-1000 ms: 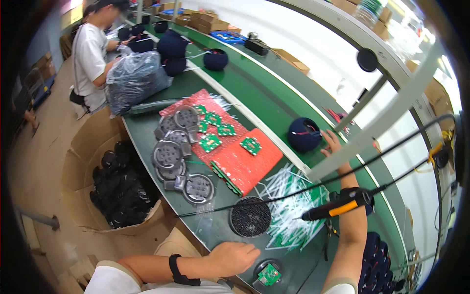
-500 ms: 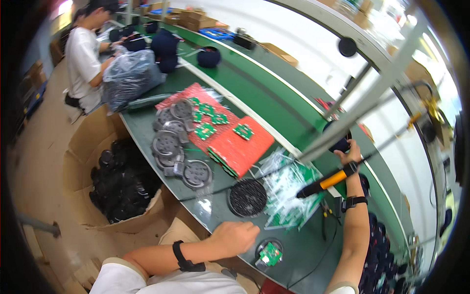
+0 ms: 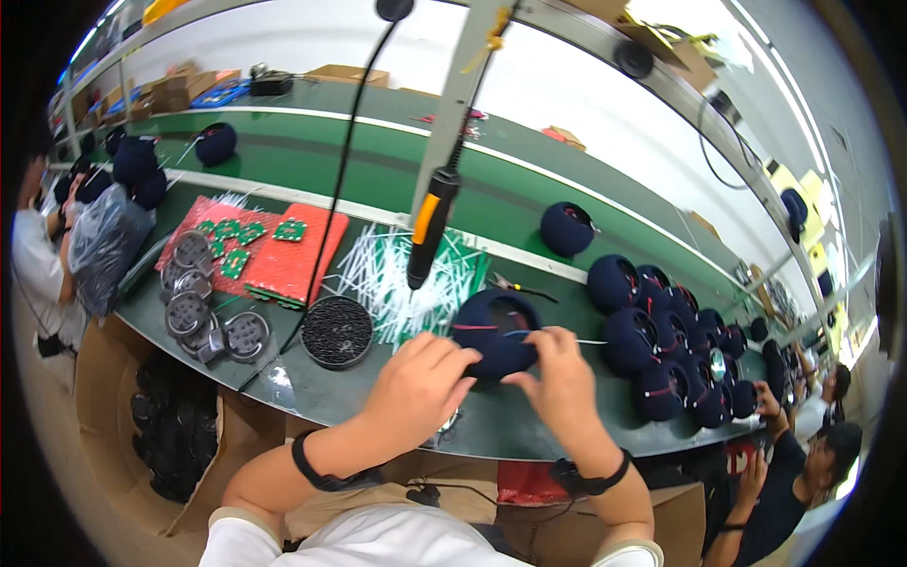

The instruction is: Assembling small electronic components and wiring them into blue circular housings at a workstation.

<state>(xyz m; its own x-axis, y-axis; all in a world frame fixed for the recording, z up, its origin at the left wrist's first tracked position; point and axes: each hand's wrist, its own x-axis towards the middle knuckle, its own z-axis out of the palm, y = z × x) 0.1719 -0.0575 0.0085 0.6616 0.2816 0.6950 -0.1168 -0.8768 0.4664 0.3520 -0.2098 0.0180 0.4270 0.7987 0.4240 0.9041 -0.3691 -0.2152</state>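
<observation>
A dark blue round housing (image 3: pixel 487 317) is between my hands, above the near edge of the bench. Its opening shows a red wire and a blue-white one. My left hand (image 3: pixel 420 386) grips its left side with curled fingers. At the right rim, my right hand (image 3: pixel 564 386) is closed, thumb and fingers on the edge of the opening. A thin white strip sticks out to the right past these fingers. Just beyond the housing hangs an orange and black electric screwdriver (image 3: pixel 433 227). Whatever lies under my hands is mostly hidden.
White strips (image 3: pixel 378 274) and a dish of small black screws (image 3: pixel 337 331) lie left of the housing. Farther left are grey round parts (image 3: pixel 248 335) and green circuit boards (image 3: pixel 227 230). Several blue housings (image 3: pixel 631 340) crowd the right. Co-workers sit at both ends.
My view has swung right. My right hand has brought a dark blue housing from the belt to the near bench, and my left hand has come up to hold it. The screwdriver hangs more upright.
</observation>
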